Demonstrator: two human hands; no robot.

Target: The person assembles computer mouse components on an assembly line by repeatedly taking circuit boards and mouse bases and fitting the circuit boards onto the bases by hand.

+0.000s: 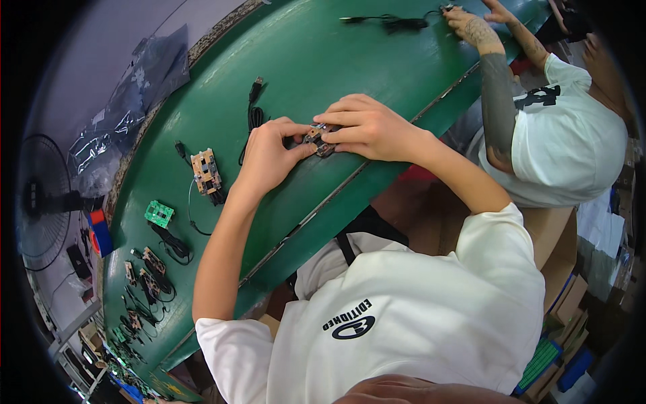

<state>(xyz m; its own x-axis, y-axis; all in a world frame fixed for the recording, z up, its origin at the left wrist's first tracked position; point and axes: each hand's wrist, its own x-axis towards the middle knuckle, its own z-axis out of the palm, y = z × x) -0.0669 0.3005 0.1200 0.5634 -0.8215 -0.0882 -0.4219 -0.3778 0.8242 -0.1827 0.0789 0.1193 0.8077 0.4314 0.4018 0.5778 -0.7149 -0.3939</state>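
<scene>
Both my hands hold a small circuit board point(317, 140) with brown and dark parts, just above the green tabletop. My left hand point(268, 152) grips its left side between thumb and fingers. From the right, my right hand point(369, 128) has its fingers closed on the board's other side, covering much of it. A black cable with a USB plug point(256, 91) lies beyond my left hand. Left of my left forearm sits a brown panel of circuit boards point(205, 171) with a cable. Nearer the table's left end is a green circuit board point(159, 213).
More small boards with coiled black cables point(153, 273) lie along the left end of the green table point(303, 60). A fan point(47, 198) and clear plastic bag point(131, 101) are past its edge. At right, a co-worker's hand point(471, 27) works near another black cable point(397, 24).
</scene>
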